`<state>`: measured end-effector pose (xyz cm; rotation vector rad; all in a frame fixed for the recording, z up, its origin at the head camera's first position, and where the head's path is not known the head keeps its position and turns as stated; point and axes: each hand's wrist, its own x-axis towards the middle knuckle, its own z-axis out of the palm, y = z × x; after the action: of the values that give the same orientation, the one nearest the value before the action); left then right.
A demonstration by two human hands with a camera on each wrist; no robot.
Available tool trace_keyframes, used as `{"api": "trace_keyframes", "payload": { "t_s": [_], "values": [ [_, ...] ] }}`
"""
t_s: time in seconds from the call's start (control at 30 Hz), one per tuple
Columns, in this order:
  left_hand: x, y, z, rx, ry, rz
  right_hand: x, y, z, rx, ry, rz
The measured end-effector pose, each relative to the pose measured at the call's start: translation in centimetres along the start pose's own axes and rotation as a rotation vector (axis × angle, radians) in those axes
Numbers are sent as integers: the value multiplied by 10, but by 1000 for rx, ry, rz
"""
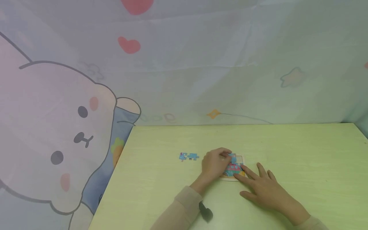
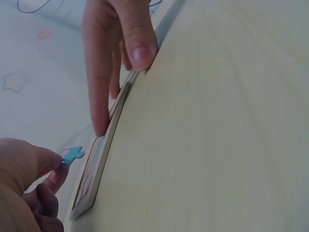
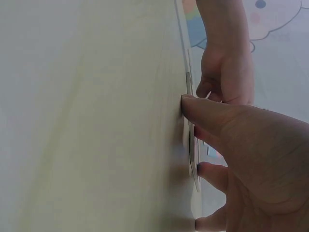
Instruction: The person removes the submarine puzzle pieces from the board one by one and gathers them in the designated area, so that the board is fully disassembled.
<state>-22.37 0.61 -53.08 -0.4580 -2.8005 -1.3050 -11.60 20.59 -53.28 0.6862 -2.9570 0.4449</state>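
My left hand (image 1: 214, 164) pinches a blue jigsaw piece (image 2: 73, 155) between thumb and finger. In the left wrist view, the piece is held tilted, just above a thin, pale-rimmed puzzle board (image 2: 88, 209). Pink, teal and orange picture parts show on the board (image 1: 230, 180) in the head view; the left hand covers some of them. Spread over the board's right side, my right hand (image 1: 265, 191) touches it with outstretched fingertips. From the right wrist view, the right thumb (image 3: 207, 113) lies against the board's near edge.
Two loose blue jigsaw pieces, one at the left (image 1: 182, 156) and another beside it (image 1: 193, 156), lie on the pale table (image 1: 316, 159) left of the board. Behind the table hangs a printed cloth (image 1: 201, 64) with a cartoon bear.
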Motion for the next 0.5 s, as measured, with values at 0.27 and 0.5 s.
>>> {"api": "trace_keyframes", "payload": {
  "t_s": [0.27,0.5],
  "values": [
    [-2,-19,-24,-40,20,-88,0,0,2,1,-2,3],
    [-3,-39,-49,-23,32,-113,0,2,3,-25,16,-9]
  ]
}}
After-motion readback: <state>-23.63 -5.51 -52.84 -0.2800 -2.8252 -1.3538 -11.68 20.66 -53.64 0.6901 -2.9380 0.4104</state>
